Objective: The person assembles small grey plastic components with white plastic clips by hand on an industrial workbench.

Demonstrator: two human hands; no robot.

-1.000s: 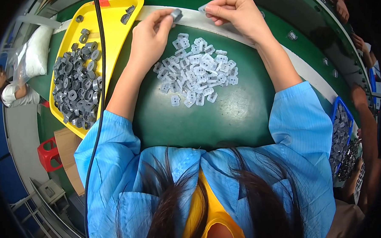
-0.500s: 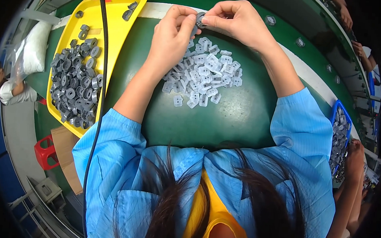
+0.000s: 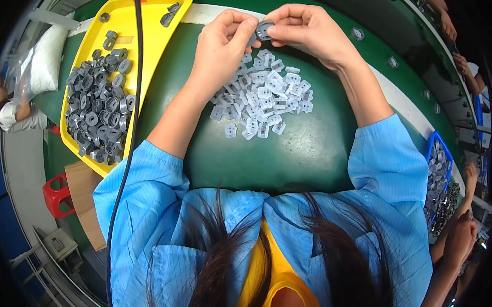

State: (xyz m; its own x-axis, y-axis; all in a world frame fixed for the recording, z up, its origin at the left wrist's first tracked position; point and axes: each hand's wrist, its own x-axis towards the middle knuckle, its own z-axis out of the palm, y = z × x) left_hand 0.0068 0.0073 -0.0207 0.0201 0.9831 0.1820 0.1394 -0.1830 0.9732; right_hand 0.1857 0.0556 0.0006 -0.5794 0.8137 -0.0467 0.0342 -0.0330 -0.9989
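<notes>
Sleeves of blue cloth [image 3: 383, 154] come in nearest, one on each side; a black cable [image 3: 139, 55] runs down past the left one, crossing in front of a yellow tray [image 3: 152, 37]; onto the green worktop [image 3: 300, 161], and there sits a loose pile of translucent pieces [image 3: 270, 94], heaped and overlapping, a few strays at its near edge; out to the left, grey rings [image 3: 97, 114] crowd the tray's nearer part, a few more scattered toward its far end; and up beyond the pile, here's the action: the left hand [image 3: 223, 45] and the right hand [image 3: 311, 35] meet, both gripping a round grey part [image 3: 264, 31] between thumb and fingertips, its flat face showing; what else the left fingertips cover, I cannot tell; over to the right, a blue tray [image 3: 450, 170] of grey pieces, another person's hand [image 3: 462, 237] near it; past the pale strip [image 3: 394, 99], four small pieces sit spaced out along a green surface [image 3: 371, 54]; far left, a white bag [image 3: 47, 57] stands upright.
</notes>
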